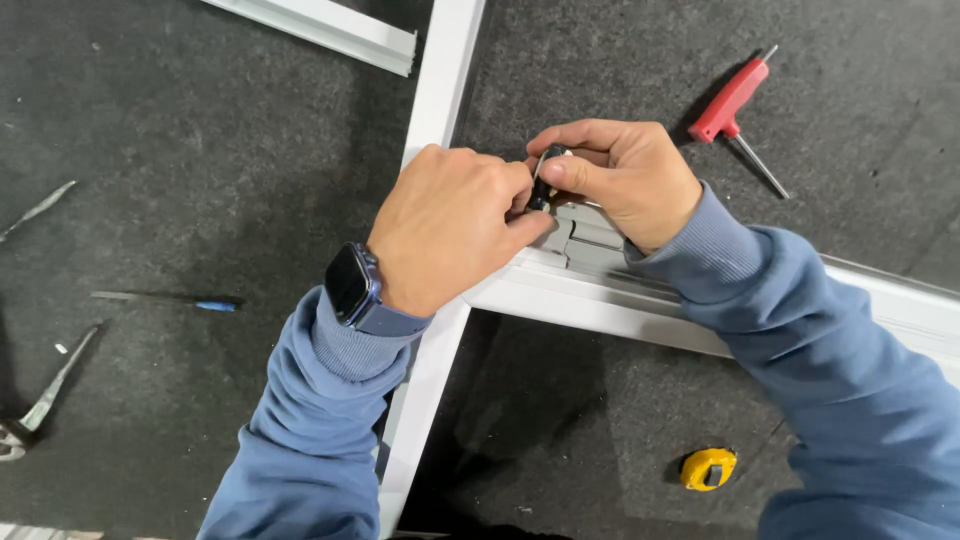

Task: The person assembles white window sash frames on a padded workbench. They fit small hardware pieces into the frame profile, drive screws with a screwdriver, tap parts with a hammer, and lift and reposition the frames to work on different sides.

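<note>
My left hand (pixel 445 225) and my right hand (pixel 625 175) meet over the joint where two white metal frame bars (pixel 435 100) cross. Between the fingers of both hands is a small black part (pixel 545 175), pinched by my right thumb and forefinger and touched by my left fingertips. Just under it sits a grey metal corner piece (pixel 590 240) in the horizontal white bar (pixel 580 300). A dark smartwatch (pixel 350 283) is on my left wrist. Both arms wear blue sleeves.
A red T-handled hex key (pixel 738 105) lies at the upper right on dark grey felt (pixel 200 180). A yellow tape measure (pixel 708 468) sits at the lower right. A thin blue-tipped tool (pixel 170 300), metal strips (pixel 45 395) and another white profile (pixel 330 28) lie to the left.
</note>
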